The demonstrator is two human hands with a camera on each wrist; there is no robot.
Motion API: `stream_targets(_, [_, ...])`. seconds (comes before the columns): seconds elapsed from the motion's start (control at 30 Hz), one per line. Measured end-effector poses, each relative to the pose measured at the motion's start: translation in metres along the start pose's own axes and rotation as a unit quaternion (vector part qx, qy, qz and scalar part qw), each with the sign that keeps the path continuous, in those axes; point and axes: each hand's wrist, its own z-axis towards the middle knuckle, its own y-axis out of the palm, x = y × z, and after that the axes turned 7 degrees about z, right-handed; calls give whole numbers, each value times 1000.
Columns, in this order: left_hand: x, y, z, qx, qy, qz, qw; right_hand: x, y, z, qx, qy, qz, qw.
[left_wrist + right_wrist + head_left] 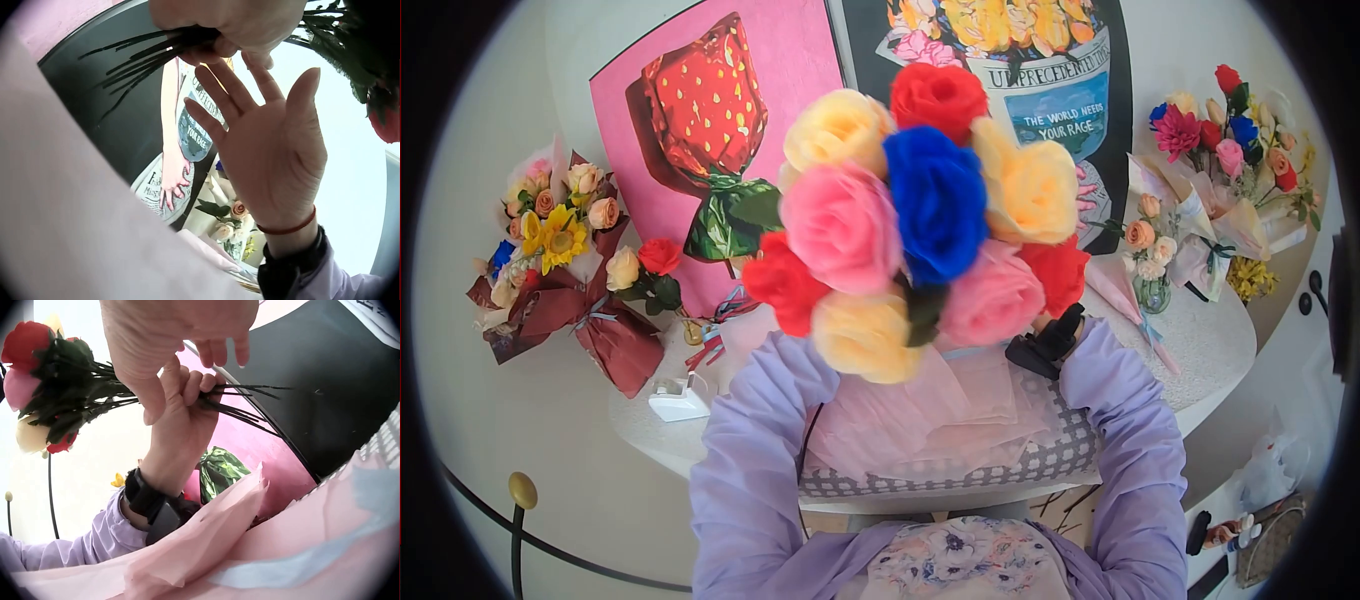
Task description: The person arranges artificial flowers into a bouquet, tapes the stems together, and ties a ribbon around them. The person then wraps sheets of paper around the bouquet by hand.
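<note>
My left hand (190, 409) grips a bunch of dark thin stems (250, 419), their cut ends poking out past the fist. At the other end of these stems is a bouquet of roses (940, 205) in blue, pink, red and cream, held up close to the head camera. Behind the blooms the left hand is hidden in the head view. My right hand (269, 156) is open beside the left fist, palm showing, fingers spread with their tips near the stems. A red cord circles its wrist. Below lies pink wrapping paper (920, 430) with a pale blue ribbon (281, 570).
A red-wrapped bouquet (595, 310) stands at the left, near a white tape dispenser (680, 398). More wrapped flowers (1215, 160) and a small glass vase (1152, 295) are on the right of the white table (645, 425). Two paintings (615, 130) lean at the back.
</note>
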Motion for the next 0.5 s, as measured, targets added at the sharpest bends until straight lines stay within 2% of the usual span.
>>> stream_targets(0.13, [-7, 16, 10, 0, -2, -5, 1000, 7, 13, 35, -13, 35, 32, 999])
stream_targets(0.17, [-7, 14, 12, 0, -3, -6, 1000, 12, 30, 68, -16, 44, 41, 998])
stream_targets(0.2, [-7, 14, 12, 0, -3, -7, 1000, 9, 19, 65, -19, 52, 49, 997])
stream_targets(0.23, [-9, 16, 22, 0, -2, -8, 1000, 2, 27, 69, -21, 59, 58, 996])
stream_targets(0.27, [-5, 23, 6, 0, -1, -7, 1000, -3, 25, 69, -24, 67, 67, 995])
stream_targets(0.3, [-6, 35, 3, 1, -1, -7, 1000, -8, -3, 36, -26, 73, 77, 994])
stream_targets(0.33, [-4, 33, 1, 2, 0, -8, 1000, -10, 19, 69, -29, 80, 86, 993])
stream_targets(0.37, [-1, 27, -6, 3, 1, -9, 1000, -16, -4, 42, -32, 87, 94, 991])
stream_targets(0.4, [-4, 37, 1, 2, 2, -11, 1000, -11, -7, 50, -34, 95, 100, 990])
stream_targets(0.43, [-1, 36, -7, 1, 4, -14, 1000, 15, 10, 96, -36, 103, 106, 988])
stream_targets(0.5, [0, 41, -10, -1, 5, -21, 1000, 4, -13, 78, -40, 120, 117, 985])
